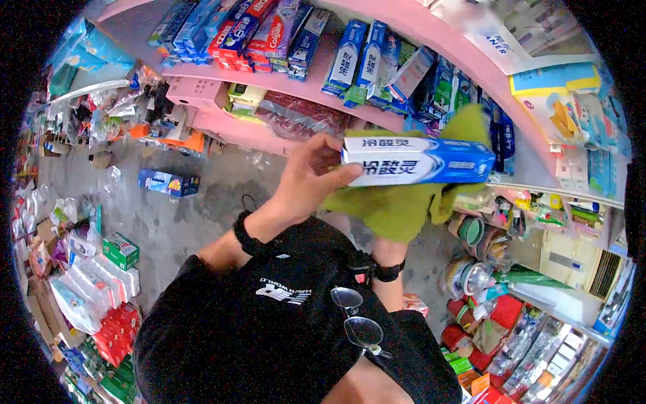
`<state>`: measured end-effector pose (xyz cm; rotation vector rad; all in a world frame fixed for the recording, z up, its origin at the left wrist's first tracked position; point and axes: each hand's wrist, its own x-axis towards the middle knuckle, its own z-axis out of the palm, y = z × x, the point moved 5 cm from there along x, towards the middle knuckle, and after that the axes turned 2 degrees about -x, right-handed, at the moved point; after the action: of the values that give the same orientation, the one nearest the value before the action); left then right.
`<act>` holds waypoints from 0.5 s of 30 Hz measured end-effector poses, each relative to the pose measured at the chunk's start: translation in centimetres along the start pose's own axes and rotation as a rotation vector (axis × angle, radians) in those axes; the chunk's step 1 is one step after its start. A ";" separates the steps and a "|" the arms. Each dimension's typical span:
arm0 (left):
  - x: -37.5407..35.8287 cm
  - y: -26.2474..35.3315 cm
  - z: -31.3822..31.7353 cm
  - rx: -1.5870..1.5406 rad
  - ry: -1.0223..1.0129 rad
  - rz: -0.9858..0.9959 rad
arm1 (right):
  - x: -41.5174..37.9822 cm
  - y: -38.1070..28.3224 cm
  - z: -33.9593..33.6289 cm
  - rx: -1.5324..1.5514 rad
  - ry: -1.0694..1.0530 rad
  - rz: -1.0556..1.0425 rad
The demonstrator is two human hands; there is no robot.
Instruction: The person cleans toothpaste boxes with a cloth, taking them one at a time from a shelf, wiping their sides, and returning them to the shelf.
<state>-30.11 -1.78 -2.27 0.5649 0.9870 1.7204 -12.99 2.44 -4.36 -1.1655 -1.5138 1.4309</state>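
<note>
My left hand (306, 180) grips the left end of a blue-and-white toothpaste box (420, 162), held level in front of the pink shelves. A green cloth (402, 210) hangs under and behind the box and touches it. My right hand is hidden under this cloth. Only its wrist with a black watch (389, 271) shows below the cloth, and the cloth seems to be held by that hand. A black band sits on my left wrist (243, 232).
Pink shelves (323, 91) carry several rows of toothpaste boxes (269, 34). A blue box (168, 182) lies on the grey floor. Packs of goods (101, 283) are stacked at the lower left. More goods and tape rolls (474, 232) crowd the right side.
</note>
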 end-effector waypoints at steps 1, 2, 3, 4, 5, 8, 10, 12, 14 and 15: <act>0.0 -0.7 0.3 -0.056 -0.021 0.048 | -0.2 -0.4 0.6 0.009 -0.017 0.012; -0.1 -0.9 0.6 -0.057 -0.022 0.046 | -0.1 -0.6 1.0 0.012 -0.028 0.019; -0.2 -1.4 0.8 -0.073 -0.008 -0.019 | 0.0 -0.6 1.3 0.003 -0.034 0.016; -0.2 -1.9 1.0 -0.089 0.004 -0.085 | 0.0 -0.9 1.5 0.000 -0.034 0.008; -0.4 -1.5 1.6 0.033 -0.011 0.025 | 0.0 0.0 1.3 -0.002 -0.026 0.007; -0.6 -2.6 2.2 0.306 -0.050 0.169 | 0.8 2.0 1.1 -0.311 -0.054 -0.102; -0.6 -3.1 1.7 0.313 -0.065 0.097 | 1.4 0.5 0.5 -0.656 0.044 -0.386; -1.0 -3.6 1.3 0.309 -0.152 0.053 | 1.1 0.9 -2.0 -0.720 0.066 -0.442; -1.6 -3.2 0.7 0.334 -0.184 0.084 | 2.1 1.8 -6.9 -0.421 0.212 -0.312; -1.8 -2.8 0.4 0.357 -0.225 0.119 | 2.8 0.4 -8.7 -0.873 0.376 -0.532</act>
<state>-27.69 -2.95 -4.22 1.0431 1.1218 1.5481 -5.65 7.83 -4.03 -1.2595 -2.0103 0.1466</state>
